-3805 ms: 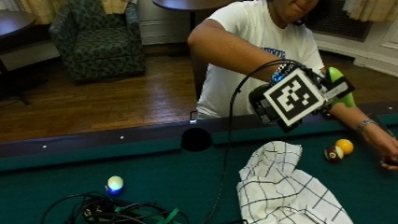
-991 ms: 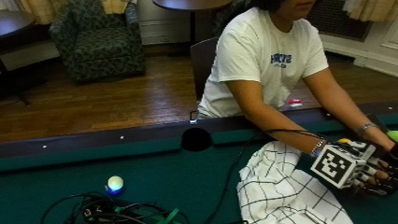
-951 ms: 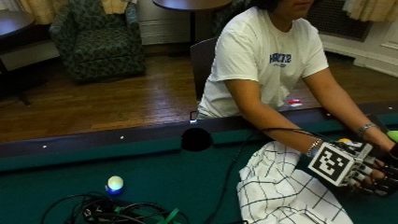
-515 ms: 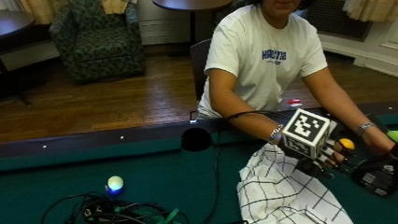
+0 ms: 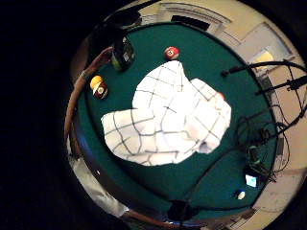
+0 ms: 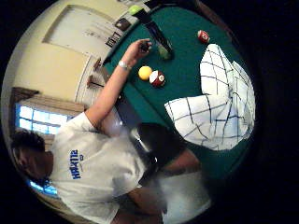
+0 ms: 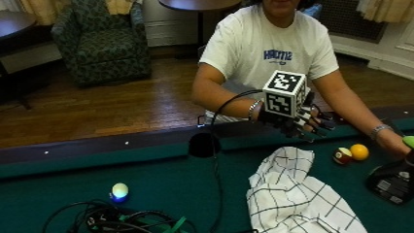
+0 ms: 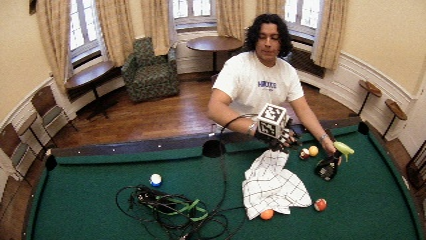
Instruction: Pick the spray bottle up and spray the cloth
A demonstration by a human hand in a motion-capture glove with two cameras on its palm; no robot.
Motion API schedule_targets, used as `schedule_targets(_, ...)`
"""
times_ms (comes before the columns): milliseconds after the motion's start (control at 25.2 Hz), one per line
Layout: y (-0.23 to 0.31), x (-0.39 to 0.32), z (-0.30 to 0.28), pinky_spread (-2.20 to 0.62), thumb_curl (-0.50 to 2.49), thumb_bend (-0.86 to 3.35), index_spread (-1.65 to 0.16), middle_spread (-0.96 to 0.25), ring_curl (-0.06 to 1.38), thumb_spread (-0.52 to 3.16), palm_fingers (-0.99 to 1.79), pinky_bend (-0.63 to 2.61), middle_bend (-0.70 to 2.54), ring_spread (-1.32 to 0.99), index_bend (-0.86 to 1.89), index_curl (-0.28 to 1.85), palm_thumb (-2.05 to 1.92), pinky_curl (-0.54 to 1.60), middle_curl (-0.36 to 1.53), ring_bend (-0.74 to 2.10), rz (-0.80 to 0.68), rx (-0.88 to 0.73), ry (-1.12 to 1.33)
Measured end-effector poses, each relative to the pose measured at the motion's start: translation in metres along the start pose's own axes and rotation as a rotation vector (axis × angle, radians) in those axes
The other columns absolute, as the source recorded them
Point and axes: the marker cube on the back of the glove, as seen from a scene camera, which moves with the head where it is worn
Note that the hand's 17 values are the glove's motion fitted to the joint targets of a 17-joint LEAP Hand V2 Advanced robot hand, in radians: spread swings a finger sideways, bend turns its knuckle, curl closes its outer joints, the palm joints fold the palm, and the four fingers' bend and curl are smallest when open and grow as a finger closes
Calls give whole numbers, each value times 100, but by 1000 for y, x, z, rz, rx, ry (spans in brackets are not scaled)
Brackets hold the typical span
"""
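Observation:
The spray bottle [image 7: 393,180], dark with a green trigger top, stands on the green felt at the right. The person's bare left hand [image 7: 390,141] is at that top. In the thumb side palm view the bare hand [image 6: 141,46] touches the bottle [image 6: 162,47]. A white checked cloth [image 7: 299,199] lies crumpled on the felt, left of the bottle. My gloved right hand [image 7: 299,124] hovers over the rail-side end of the cloth with fingers loosely spread, holding nothing. Both palm views look down on the cloth [image 5: 168,120] from some height.
A yellow ball [image 7: 359,151] and a maroon striped ball [image 7: 342,156] lie between cloth and bottle. A pale ball [image 7: 119,190] and a tangle of cables [image 7: 123,221] sit at the left. A side pocket [image 7: 204,144] cuts the rail. Orange [image 8: 267,214] and red [image 8: 320,204] balls lie past the cloth.
My right hand first held the bottle raised over the cloth, then lowered it to the felt at the right, let go, and moved left and up over the cloth.

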Motion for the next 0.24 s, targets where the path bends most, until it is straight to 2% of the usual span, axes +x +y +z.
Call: schedule_targets(238,22,-23,-6,21,40,-4,-44,-18,32,101,33,33,19,-16,13,30,38,35,36,33,-84,-27,-30)
